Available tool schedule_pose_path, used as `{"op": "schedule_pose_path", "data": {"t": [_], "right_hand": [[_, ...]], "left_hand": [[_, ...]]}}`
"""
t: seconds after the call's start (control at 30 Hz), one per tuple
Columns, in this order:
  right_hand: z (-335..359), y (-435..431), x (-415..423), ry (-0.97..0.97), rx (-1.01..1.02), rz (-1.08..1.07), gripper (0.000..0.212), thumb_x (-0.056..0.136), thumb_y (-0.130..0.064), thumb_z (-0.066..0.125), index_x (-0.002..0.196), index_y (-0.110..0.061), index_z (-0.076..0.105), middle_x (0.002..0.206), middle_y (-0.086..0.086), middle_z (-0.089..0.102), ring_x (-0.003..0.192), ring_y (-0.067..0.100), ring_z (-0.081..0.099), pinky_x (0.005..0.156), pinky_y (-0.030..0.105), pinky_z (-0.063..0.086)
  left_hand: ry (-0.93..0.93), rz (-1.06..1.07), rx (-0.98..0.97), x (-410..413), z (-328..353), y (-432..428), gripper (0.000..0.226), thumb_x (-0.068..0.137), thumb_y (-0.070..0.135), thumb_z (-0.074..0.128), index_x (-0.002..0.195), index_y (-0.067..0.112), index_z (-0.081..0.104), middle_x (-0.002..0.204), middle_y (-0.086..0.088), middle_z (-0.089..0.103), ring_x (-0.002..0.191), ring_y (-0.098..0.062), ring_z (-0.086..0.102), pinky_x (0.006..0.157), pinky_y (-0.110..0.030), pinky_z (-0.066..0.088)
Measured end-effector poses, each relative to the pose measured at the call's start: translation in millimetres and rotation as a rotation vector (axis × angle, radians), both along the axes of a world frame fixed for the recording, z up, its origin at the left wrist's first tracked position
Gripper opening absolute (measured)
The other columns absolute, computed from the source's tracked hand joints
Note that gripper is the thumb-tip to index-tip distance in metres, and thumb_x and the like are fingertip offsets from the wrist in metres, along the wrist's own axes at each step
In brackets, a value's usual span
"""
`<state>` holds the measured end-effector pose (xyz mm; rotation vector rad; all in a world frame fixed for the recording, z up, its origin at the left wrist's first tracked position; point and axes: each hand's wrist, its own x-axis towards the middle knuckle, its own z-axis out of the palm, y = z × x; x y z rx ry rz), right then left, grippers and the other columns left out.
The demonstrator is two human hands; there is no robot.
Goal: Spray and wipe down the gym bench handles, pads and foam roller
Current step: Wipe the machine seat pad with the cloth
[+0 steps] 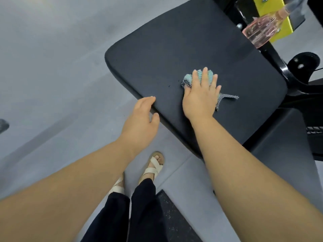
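Pad: black bench pad (pixel 174 49), broad and flat, tilted across the view; the near-right part is being wiped.
Cloth: teal cloth (pixel 187 79) bunched on the pad under the palm, with a checked tail trailing out to the right.
Right hand: right hand (pixel 201 95) lies flat on the cloth, fingers straight and spread, nothing gripped. Judged to be pressing so the whole palm drives the cloth.
Left hand: left hand (pixel 139 117) is at the pad's near-left edge with fingers relaxed and extended, holding nothing, thumb by the pad's side. Probably a brace; firm contact cannot be told.
Spray bottle: clear spray bottle (pixel 262 28) with pink liquid, tilted beside the yellow plate (pixel 269 7) beyond the pad's far-right corner. Parked within reach, apart from both hands.
Edges: black frame (pixel 283 67) hugs the right edge, so strokes that way are short.
Open room: most of the pad lies bare to the far left; grey floor (pixel 52 67) beyond.
Not identified: handles, foam roller.
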<state>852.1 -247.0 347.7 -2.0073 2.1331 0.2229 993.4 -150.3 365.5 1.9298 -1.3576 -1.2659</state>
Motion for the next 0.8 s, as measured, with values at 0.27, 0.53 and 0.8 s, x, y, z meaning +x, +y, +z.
{"op": "schedule_pose_path", "data": {"t": [0.27, 0.53, 0.8], "right_hand": [[-2, 13, 33, -0.143, 0.096, 0.706, 0.052, 0.1, -0.033, 0.039, 0.149, -0.025, 0.022, 0.158, -0.003, 0.009, 0.146, 0.026, 0.002, 0.116, 0.039, 0.001], [-14, -2, 81, -0.083, 0.01, 0.403, 0.055, 0.1, -0.036, 0.033, 0.15, -0.024, 0.016, 0.159, 0.0, 0.002, 0.145, 0.029, -0.004, 0.115, 0.042, -0.003], [-19, -28, 109, -0.108, 0.096, 0.761, 0.051, 0.101, -0.033, 0.033, 0.149, -0.031, 0.018, 0.159, -0.006, 0.004, 0.146, 0.026, -0.003, 0.116, 0.04, -0.003]], "left_hand": [[0.398, 0.41, 0.096, 13, -8, -3, 0.038, 0.096, 0.012, 0.039, 0.131, 0.023, 0.043, 0.133, 0.008, 0.045, 0.126, -0.009, 0.044, 0.11, -0.033, 0.033], [0.721, 0.643, 0.194, 14, 2, -17, 0.034, 0.099, 0.016, 0.033, 0.131, 0.026, 0.042, 0.108, 0.013, 0.057, 0.112, -0.01, 0.055, 0.099, -0.028, 0.044], [0.77, 0.968, 0.243, 35, 0, -23, 0.044, 0.1, 0.021, 0.034, 0.143, 0.017, 0.03, 0.137, -0.005, 0.044, 0.119, -0.024, 0.051, 0.1, -0.04, 0.045]]}}
